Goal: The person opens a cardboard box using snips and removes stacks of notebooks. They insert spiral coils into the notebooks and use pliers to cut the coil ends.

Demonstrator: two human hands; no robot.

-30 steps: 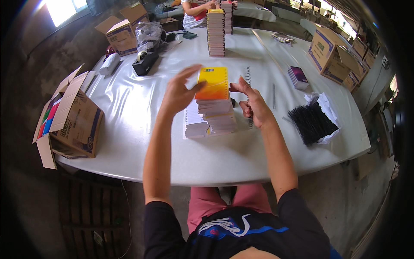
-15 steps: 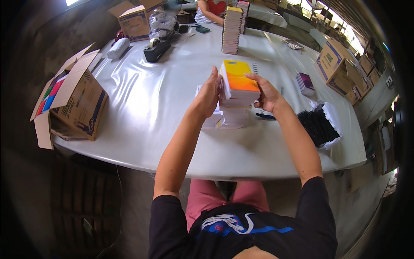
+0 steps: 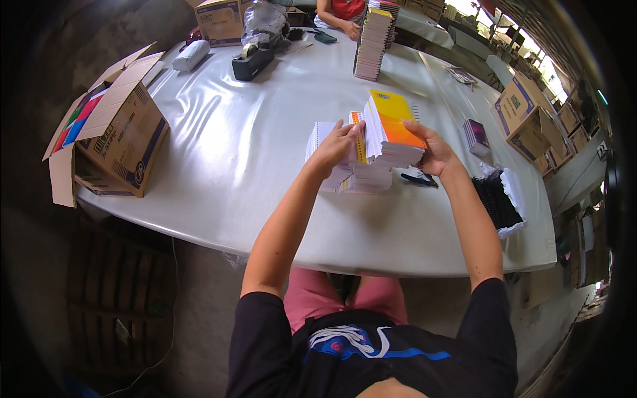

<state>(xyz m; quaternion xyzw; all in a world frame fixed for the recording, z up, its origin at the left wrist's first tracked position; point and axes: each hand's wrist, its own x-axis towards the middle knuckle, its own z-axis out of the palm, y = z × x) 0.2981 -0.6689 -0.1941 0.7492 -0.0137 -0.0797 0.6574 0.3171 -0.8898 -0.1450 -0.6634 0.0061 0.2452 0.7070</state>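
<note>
A yellow-and-orange notebook bundle (image 3: 398, 123) is tilted in my right hand (image 3: 436, 151), whose fingers and thumb grip its right side. A black wire coil shows along the top notebook's right edge. My left hand (image 3: 337, 147) is apart from that bundle, fingers stretched out, the tips at an orange-and-yellow punched cover (image 3: 359, 136). Below and between the hands stand piles of white punched page blocks (image 3: 365, 180), partly hidden by the bundle. A small dark tool (image 3: 418, 180) lies beside them, near my right wrist; its kind is unclear.
Black binding coils (image 3: 492, 202) lie in white wrapping at right, near dark purple notebooks (image 3: 476, 137). A tall notebook stack (image 3: 373, 43) leans ahead, by a co-worker's hand (image 3: 350, 28). At left are an open carton (image 3: 119, 146) and a tape dispenser (image 3: 252, 63).
My left hand has come off the yellow-and-orange bundle and moved onto the punched cover beside it. My right hand has shifted the bundle right and tilted it. The view has turned slightly.
</note>
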